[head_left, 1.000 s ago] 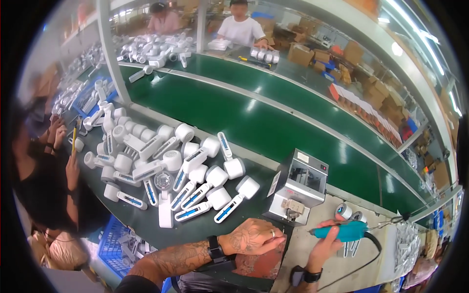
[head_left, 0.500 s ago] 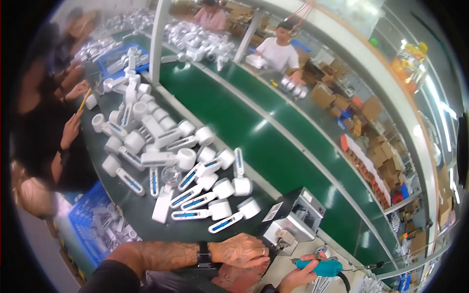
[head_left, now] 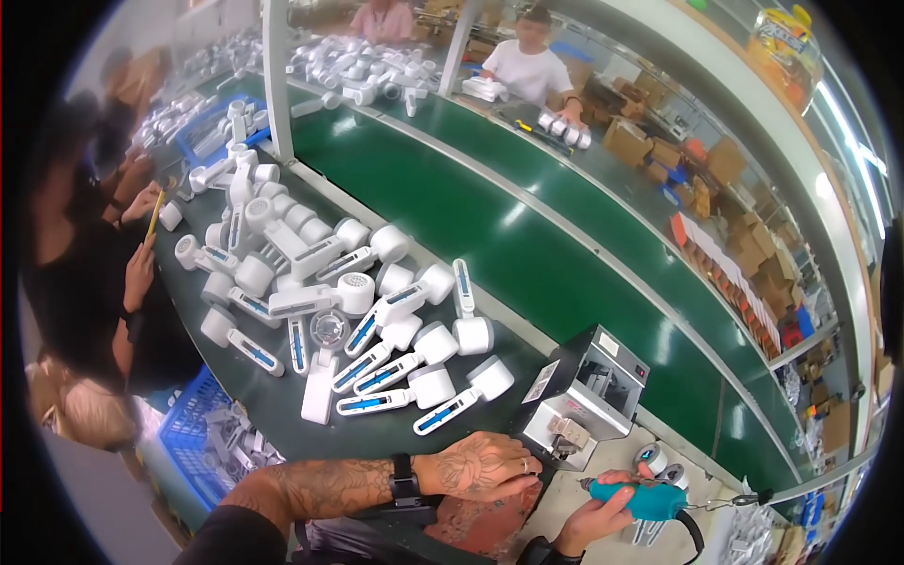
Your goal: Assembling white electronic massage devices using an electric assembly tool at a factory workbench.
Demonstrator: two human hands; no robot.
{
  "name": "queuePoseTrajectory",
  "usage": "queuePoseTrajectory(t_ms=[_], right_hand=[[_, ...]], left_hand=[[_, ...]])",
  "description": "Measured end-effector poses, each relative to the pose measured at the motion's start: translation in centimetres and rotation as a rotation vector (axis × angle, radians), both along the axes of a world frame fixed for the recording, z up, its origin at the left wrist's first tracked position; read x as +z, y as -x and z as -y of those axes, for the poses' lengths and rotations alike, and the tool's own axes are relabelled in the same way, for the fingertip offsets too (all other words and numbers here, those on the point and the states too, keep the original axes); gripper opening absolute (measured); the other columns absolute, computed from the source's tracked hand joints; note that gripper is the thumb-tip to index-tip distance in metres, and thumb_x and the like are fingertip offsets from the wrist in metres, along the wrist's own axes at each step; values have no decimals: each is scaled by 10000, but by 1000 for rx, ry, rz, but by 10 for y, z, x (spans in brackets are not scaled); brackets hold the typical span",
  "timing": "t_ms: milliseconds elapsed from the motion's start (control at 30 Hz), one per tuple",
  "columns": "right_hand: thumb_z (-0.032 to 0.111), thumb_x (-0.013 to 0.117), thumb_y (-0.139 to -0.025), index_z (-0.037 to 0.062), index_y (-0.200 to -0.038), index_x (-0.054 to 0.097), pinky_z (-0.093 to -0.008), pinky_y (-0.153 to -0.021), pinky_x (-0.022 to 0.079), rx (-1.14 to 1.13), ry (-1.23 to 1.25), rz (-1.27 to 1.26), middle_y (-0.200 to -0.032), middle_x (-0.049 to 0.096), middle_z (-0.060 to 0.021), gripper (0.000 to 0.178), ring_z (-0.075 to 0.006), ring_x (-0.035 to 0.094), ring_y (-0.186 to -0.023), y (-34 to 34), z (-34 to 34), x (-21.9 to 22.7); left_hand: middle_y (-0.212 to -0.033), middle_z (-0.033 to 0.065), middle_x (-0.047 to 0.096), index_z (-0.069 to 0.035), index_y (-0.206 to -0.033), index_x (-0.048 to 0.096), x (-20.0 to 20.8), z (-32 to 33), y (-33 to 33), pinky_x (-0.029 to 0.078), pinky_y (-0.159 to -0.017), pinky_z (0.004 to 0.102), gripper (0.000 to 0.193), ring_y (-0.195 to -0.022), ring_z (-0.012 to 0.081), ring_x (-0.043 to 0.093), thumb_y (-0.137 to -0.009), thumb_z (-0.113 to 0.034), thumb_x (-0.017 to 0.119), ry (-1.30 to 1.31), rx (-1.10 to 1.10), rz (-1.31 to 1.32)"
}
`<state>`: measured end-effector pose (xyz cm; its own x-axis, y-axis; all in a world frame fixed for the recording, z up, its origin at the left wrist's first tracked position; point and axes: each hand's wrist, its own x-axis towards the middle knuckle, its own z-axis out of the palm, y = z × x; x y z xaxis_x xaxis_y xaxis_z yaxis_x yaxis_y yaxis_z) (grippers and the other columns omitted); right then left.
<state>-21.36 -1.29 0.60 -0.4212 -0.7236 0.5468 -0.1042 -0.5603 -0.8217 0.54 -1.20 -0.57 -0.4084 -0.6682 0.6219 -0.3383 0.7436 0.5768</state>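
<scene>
My right hand [head_left: 603, 518] is closed around a teal electric screwdriver [head_left: 655, 500], its tip pointing left toward the small metal-and-black box machine [head_left: 584, 400]. A black cord hangs from the tool's rear, beside a metal hook. Palm down, my left hand [head_left: 482, 465] lies on the reddish worn mat [head_left: 485, 523] just in front of that machine; its fingers are extended and I see nothing in them. Beyond the left hand lie many white handled parts with round heads, several with blue strips in their handles; the nearest such part [head_left: 466, 395] sits left of the machine.
A blue basket [head_left: 188, 428] of small pale parts stands at the lower left. Two round white parts [head_left: 659, 461] sit right of the machine. A green conveyor belt [head_left: 471, 226] runs beyond the heap. A co-worker in white [head_left: 535, 66] sits across it; others work at left.
The view has shifted slightly, so the bench appears moved. My right hand has shifted a little right and up with the screwdriver. My left hand stays by the machine.
</scene>
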Motion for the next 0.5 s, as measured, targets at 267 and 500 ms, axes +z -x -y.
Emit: queuePoseTrajectory(t_ms=[267, 500], right_hand=[[304, 522, -1043, -43, -1371, 433, -300, -735, 435, 30, -14, -49, -838, 571, -77, 486, -163, 535, -788, 0, -4, -2], [325, 520, -1037, -51, -1403, 414, -290, -731, 422, -49, 6, -35, -820, 572, -69, 534, -156, 528, -763, 1, -4, -2]], left_hand=[[-843, 91, 676, -34, -1002, 693, -1, -2, 6, 559, -705, 375, 174, -795, 274, 671, -885, -161, 716, -3, 43, -7], [-830, 91, 675, -28, -1001, 698, -1, 1, 5, 563, -709, 378, 178, -791, 276, 671, -882, -158, 719, -44, 20, -45]])
